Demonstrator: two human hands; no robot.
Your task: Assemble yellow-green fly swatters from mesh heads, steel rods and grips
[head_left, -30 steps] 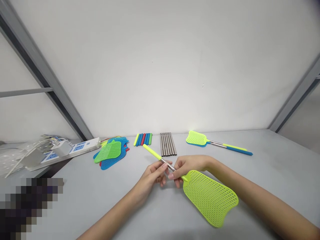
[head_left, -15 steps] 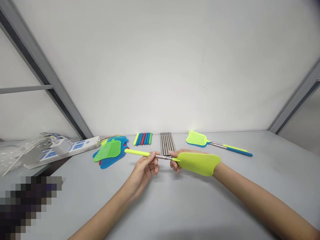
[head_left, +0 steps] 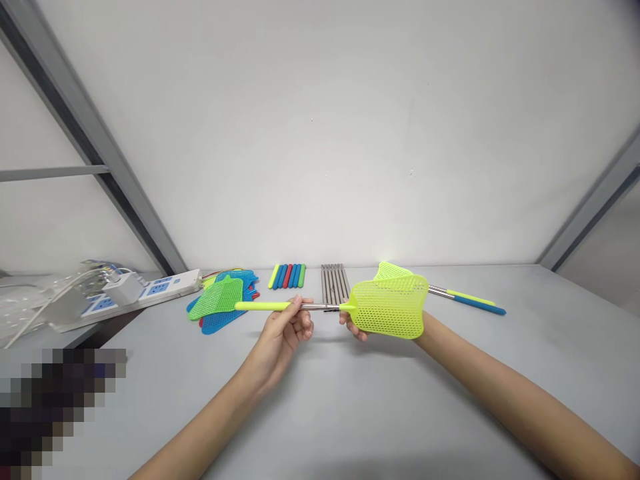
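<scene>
A yellow-green fly swatter is held level above the table, its mesh face turned towards me. My left hand pinches it where the yellow handle meets the metal rod. At the neck, my right hand has its fingers curled around the swatter; the mesh head hides much of that hand and its wrist. Behind lie a row of bare metal rods and a row of coloured handle grips. A pile of loose swatter heads, green and blue on top, is to the left.
At the back right, finished-looking swatters with yellow and blue handles lie together, partly hidden by the held head. A white power strip with plugs and cables sits at the left, beside clear plastic wrap. A white wall rises behind the grey table.
The fly swatter has turned so that its mesh face shows more fully, and it is now nearly level. Both hands remain at it, having shifted slightly left.
</scene>
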